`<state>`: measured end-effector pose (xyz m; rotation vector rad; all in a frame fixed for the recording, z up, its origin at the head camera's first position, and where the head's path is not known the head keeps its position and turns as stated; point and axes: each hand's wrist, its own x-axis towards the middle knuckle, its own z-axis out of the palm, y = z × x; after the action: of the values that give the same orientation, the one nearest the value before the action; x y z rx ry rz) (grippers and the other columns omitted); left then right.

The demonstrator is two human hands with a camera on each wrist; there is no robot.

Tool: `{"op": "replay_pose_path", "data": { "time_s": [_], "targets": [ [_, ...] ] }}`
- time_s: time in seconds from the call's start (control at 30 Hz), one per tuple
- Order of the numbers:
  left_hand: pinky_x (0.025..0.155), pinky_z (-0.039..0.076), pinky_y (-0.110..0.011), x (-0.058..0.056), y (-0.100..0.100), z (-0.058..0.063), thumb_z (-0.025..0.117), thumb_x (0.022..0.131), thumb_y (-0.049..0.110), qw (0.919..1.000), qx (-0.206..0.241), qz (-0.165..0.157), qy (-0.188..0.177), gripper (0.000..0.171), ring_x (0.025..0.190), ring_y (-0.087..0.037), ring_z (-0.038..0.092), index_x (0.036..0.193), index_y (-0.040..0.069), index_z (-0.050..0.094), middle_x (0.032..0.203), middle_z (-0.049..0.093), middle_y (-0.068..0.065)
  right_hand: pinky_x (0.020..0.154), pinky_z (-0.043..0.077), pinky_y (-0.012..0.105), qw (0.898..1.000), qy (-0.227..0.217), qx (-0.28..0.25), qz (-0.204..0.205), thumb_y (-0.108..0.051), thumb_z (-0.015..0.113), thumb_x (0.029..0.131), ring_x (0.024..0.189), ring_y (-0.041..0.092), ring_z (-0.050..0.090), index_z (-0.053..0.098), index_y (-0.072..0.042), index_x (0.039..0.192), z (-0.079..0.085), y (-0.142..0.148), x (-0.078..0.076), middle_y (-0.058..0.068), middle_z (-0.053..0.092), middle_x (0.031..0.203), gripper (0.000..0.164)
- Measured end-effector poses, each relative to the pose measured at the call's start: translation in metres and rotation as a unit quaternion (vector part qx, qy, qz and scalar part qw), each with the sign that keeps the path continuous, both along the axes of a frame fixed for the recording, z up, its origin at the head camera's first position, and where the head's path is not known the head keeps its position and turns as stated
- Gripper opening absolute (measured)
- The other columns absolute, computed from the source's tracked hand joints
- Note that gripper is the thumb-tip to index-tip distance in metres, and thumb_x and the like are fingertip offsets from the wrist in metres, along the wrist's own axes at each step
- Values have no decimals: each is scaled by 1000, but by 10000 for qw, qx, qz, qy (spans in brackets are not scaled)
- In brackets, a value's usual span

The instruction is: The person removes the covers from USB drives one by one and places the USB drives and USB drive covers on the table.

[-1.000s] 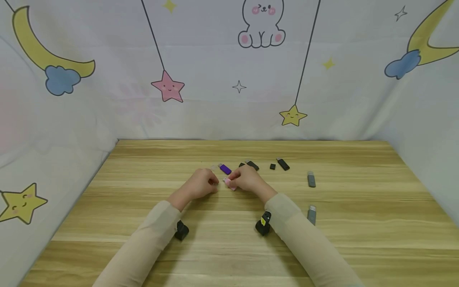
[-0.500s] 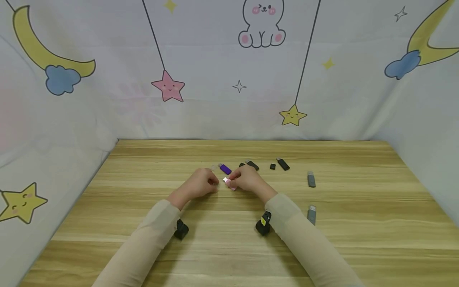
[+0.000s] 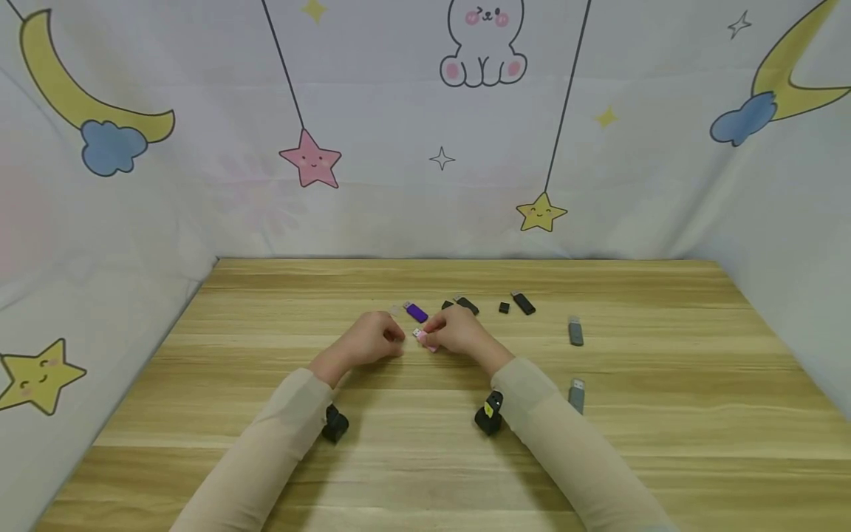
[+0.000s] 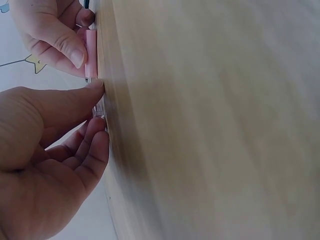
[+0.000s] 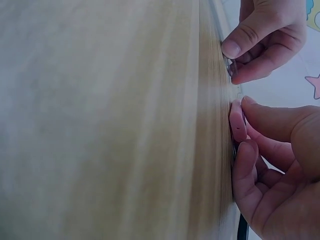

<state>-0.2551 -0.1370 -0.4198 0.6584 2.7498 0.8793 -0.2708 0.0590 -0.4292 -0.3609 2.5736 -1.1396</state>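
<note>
Close over the wooden table, my right hand pinches a pink USB stick between thumb and fingers. Its metal plug points left, towards my left hand. In the left wrist view, a small clear cap sits between the left thumb and fingertips. The same cap shows in the right wrist view, and a short gap separates it from the pink stick. Just behind the hands lies an uncapped purple USB stick, with a faint clear cap at its left.
Behind the right hand lie a black USB stick and a black cap. Further right are another black stick with its cap, plus two grey USB sticks, one far and one near beside the right sleeve.
Both hands stay nearly in place, the right still holding the pink USB stick with its plug towards the left hand. The head view has shifted very slightly.
</note>
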Motion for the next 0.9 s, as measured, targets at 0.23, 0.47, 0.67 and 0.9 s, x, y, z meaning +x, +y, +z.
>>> {"op": "replay_pose_path", "data": {
  "time_s": [0.23, 0.47, 0.67, 0.9],
  "targets": [
    [78, 53, -34, 1, 0, 2, 75, 80, 4, 10000, -15, -37, -56, 22, 88, -22, 62, 100, -7, 73, 98, 69, -15, 67, 48, 25, 10000, 3, 59, -37, -21, 73, 86, 83, 15, 60, 75, -7, 99, 1, 0, 1, 3, 70, 92, 20],
    [75, 51, -31, 1, 1, 4, 75, 81, 4, 9999, -58, -52, -125, 24, 82, -17, 57, 102, -7, 72, 95, 68, -13, 64, 47, 24, 9999, -120, -50, 17, -23, 72, 88, 75, 13, 59, 75, -9, 95, 1, 2, 2, 0, 70, 80, 17],
    [76, 50, -32, 0, 0, 2, 76, 80, 6, 9999, -117, -88, -25, 28, 81, -17, 55, 105, -8, 71, 93, 67, -12, 65, 47, 25, 9998, -173, -82, 79, -27, 71, 89, 77, 14, 59, 74, -9, 97, 2, 5, 3, 1, 69, 83, 20],
    [78, 52, -36, 1, 1, 8, 76, 79, 7, 9999, -11, 20, 150, 34, 85, -22, 60, 108, -9, 69, 95, 66, -15, 78, 50, 32, 9999, 92, 115, -19, -29, 70, 89, 93, 18, 58, 71, -8, 110, 17, 14, 11, 6, 67, 106, 30]
  ]
}}
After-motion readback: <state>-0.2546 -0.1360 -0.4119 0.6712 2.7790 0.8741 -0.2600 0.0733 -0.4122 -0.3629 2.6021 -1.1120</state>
